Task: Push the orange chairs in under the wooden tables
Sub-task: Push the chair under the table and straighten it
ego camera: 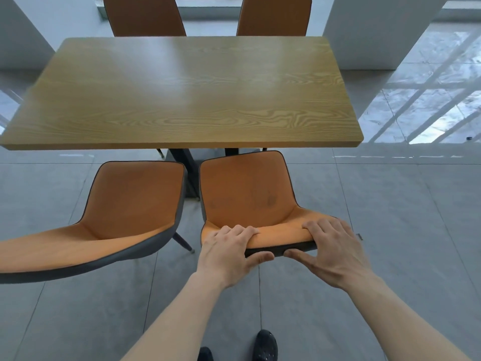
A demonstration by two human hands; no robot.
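A wooden table (182, 92) stands in front of me. Two orange chairs are on its near side, both with their seats out from under the tabletop. My left hand (229, 254) and my right hand (335, 248) both grip the top edge of the right chair's (247, 188) backrest, fingers over the orange front and thumbs on the dark back. The left chair (125, 204) stands beside it, angled slightly, untouched. Across the table, the backrests of two more orange chairs (145, 16) (276, 16) rise above the far edge.
The table's dark pedestal (184, 162) shows between the two near chairs. Grey tiled floor (390, 204) lies open to the right. White pillars (377, 29) stand at the back right and back left. My dark shoes (265, 345) are just behind the right chair.
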